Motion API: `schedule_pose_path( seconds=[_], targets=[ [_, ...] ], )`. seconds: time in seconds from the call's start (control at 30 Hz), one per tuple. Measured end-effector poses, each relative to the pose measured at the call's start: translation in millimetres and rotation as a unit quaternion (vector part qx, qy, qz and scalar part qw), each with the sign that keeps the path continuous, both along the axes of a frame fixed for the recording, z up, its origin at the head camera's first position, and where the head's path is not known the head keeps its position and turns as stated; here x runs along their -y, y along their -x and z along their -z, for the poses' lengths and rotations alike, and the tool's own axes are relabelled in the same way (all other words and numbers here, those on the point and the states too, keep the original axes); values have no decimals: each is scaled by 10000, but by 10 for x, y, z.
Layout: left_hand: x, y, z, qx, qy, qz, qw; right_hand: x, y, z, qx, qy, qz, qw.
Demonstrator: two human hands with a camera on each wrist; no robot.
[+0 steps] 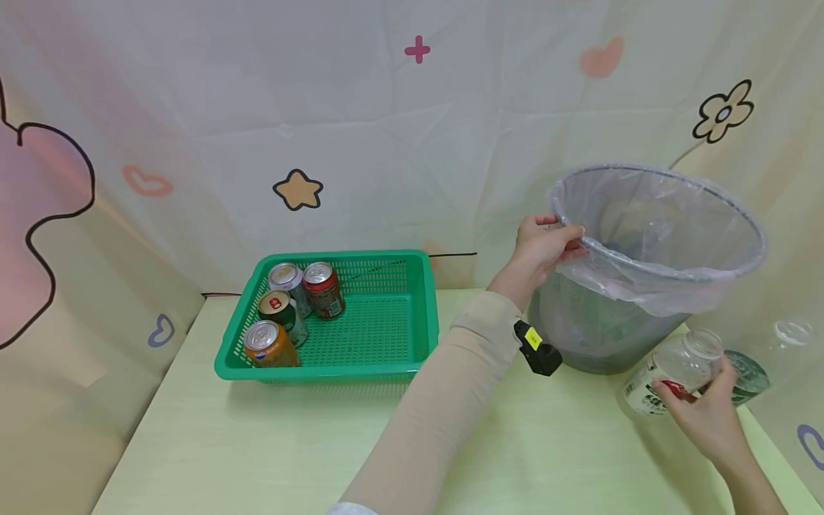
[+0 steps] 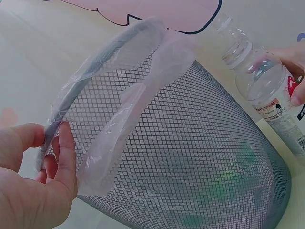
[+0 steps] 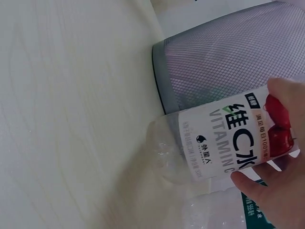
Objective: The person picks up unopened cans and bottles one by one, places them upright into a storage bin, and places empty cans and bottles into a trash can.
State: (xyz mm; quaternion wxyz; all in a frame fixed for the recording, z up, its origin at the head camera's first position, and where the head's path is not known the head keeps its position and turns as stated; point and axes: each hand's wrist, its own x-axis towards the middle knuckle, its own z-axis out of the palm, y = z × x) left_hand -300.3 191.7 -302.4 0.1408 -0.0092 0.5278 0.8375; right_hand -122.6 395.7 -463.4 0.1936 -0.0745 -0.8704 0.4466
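Observation:
My left hand (image 1: 543, 244) pinches the rim of a grey mesh wastebasket (image 1: 569, 322) at the right, its thumb and fingers on the clear plastic liner (image 1: 676, 297) folded over it. The basket leans in the head view, and greenish shapes show through its mesh. My right hand (image 1: 711, 415) grips a clear, capless plastic bottle (image 1: 669, 372) beside the basket. Its white label (image 3: 214, 138) carries red fruit and "VITAMIN C" lettering. Just behind that hand is a second clear bottle with a dark green label (image 1: 747, 375), partly hidden.
A green plastic basket (image 1: 421, 315) stands left of centre on the pale table (image 1: 257, 458). In it are an orange can (image 1: 273, 347), a red can (image 1: 324, 290) and other cans. A patterned curtain (image 1: 386, 157) hangs behind and at the sides.

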Motion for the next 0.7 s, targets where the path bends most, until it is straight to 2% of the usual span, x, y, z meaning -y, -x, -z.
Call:
schedule_pose_path(
  seconds=[0.3, 0.7],
  targets=[
    [-9, -4, -3, 19, 24, -47, 10000, -18, 53, 45, 475, 117, -19, 9988],
    [-6, 3, -1, 39, 6, -22, 10000, 17, 70, 59, 525, 112, 294, 9981]
  ],
)
